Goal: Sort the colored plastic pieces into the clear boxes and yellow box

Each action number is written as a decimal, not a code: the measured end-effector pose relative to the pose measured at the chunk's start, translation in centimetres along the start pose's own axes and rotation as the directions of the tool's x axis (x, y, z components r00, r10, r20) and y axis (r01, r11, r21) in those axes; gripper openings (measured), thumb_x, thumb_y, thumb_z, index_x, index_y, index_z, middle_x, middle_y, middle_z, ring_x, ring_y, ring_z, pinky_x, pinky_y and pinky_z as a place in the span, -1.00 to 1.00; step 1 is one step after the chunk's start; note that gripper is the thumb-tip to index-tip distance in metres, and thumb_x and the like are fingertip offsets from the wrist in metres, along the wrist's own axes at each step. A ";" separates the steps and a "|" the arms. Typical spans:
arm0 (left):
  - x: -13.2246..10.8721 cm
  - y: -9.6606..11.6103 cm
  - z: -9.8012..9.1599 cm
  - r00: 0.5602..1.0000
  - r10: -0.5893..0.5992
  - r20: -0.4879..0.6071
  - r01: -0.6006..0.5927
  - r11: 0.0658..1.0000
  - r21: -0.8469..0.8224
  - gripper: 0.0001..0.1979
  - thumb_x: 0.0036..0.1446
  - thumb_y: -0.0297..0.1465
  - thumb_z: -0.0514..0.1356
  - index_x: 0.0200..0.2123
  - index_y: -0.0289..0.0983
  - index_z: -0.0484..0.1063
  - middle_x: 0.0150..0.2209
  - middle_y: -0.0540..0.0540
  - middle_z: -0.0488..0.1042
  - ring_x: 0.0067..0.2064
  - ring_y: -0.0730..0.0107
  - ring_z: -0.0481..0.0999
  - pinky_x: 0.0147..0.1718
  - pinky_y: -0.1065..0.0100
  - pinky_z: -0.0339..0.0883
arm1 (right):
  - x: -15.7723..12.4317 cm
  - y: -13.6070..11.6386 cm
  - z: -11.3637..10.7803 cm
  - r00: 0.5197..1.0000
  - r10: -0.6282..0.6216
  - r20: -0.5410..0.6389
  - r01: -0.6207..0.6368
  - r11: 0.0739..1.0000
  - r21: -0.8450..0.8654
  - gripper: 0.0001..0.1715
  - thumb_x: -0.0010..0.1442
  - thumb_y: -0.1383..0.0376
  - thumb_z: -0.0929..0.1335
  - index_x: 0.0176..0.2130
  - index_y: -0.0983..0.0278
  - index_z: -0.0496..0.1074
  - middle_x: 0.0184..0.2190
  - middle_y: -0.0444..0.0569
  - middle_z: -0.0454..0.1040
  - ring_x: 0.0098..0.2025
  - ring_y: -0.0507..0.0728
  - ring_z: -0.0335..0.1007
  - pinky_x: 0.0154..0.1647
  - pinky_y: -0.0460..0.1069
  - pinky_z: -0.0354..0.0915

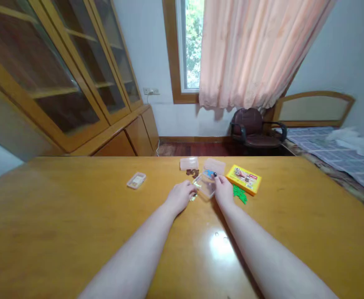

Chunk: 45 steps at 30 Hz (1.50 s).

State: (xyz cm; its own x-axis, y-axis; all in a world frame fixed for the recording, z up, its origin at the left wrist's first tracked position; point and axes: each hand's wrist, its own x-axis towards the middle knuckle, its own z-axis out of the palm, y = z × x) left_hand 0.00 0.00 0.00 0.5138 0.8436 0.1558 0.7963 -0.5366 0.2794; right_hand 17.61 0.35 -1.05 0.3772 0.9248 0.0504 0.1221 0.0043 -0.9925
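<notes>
Though near the right hand [224, 191], green pieces [239, 194] beside 1 yellow box [243, 179].

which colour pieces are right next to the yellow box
The green pieces, beside the yellow box; brown pieces, blue pieces and pale pieces lie farther left.

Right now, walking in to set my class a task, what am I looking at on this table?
A person is handling small pieces and a box. The right hand holds a clear box; the left hand's fingers are by pale pieces, though whether they grip one is unclear. Brown pieces and blue pieces lie farther back, green pieces beside a yellow carton. A small case sits apart to the left.
</notes>
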 end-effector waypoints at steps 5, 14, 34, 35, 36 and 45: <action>0.0 0.5 -0.2 0.998 -0.051 0.027 0.050 0.998 0.032 -0.83 0.15 -0.34 0.02 -0.31 -0.18 0.41 -0.29 -0.04 0.36 -0.25 0.40 0.38 -0.27 0.42 0.20 | -0.2 0.0 0.0 1.000 0.017 0.007 -0.017 1.000 0.026 -0.55 0.02 0.02 0.23 -0.33 0.30 0.44 -0.47 -0.03 0.50 -0.45 0.14 0.40 -0.45 -0.05 0.25; -0.1 0.4 -0.7 0.988 -0.063 -0.140 0.055 0.997 -0.058 -0.84 0.16 -0.38 0.00 -0.31 -0.23 0.37 -0.29 -0.05 0.36 -0.25 0.40 0.38 -0.25 0.40 0.25 | 0.1 0.5 0.1 0.999 0.021 0.047 -0.023 0.998 0.051 -0.56 0.01 0.02 0.24 -0.29 0.29 0.43 -0.41 -0.02 0.50 -0.46 0.13 0.40 -0.42 -0.03 0.26; -0.4 1.7 -1.0 0.995 -0.095 0.011 0.096 0.995 -0.034 -0.87 0.04 -0.31 0.13 -0.35 -0.24 0.37 -0.30 -0.05 0.40 -0.28 0.37 0.39 -0.31 0.39 0.23 | -0.2 -0.5 0.1 0.999 0.044 -0.022 -0.043 0.998 0.036 -0.52 -0.01 -0.02 0.25 -0.33 0.30 0.46 -0.54 -0.04 0.49 -0.46 0.18 0.43 -0.46 -0.03 0.25; -0.4 1.7 -1.0 0.995 -0.098 0.020 0.099 0.995 -0.024 -0.88 0.05 -0.31 0.13 -0.36 -0.23 0.37 -0.30 -0.05 0.40 -0.28 0.37 0.39 -0.31 0.39 0.23 | -0.3 -0.5 0.1 0.999 0.041 -0.020 -0.040 0.999 0.036 -0.53 -0.01 -0.02 0.25 -0.33 0.30 0.46 -0.54 -0.04 0.49 -0.46 0.17 0.43 -0.46 -0.03 0.25; -0.3 1.7 -0.9 0.994 -0.104 0.029 0.104 0.994 -0.014 -0.89 0.05 -0.32 0.12 -0.35 -0.23 0.36 -0.30 -0.05 0.40 -0.28 0.37 0.39 -0.31 0.39 0.23 | -0.3 -0.5 0.1 0.999 0.038 -0.020 -0.037 0.999 0.036 -0.53 0.00 -0.01 0.24 -0.33 0.30 0.46 -0.54 -0.05 0.49 -0.46 0.17 0.43 -0.46 -0.03 0.25; -0.4 1.8 -1.0 0.992 -0.096 0.079 0.095 0.995 0.027 -0.87 0.12 -0.35 0.05 -0.37 -0.24 0.37 -0.31 -0.07 0.40 -0.28 0.37 0.40 -0.30 0.38 0.23 | -0.1 -0.2 0.1 0.999 0.033 -0.013 -0.032 0.998 0.060 -0.54 -0.01 0.00 0.25 -0.31 0.30 0.45 -0.49 -0.04 0.50 -0.47 0.15 0.42 -0.45 -0.03 0.25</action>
State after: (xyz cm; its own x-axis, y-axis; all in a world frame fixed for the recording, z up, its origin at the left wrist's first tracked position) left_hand 0.92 -1.25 1.44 0.4581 0.8873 0.0531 0.8496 -0.4547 0.2672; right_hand 17.45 0.34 -0.88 0.3929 0.9194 0.0188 0.0544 -0.0028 -0.9985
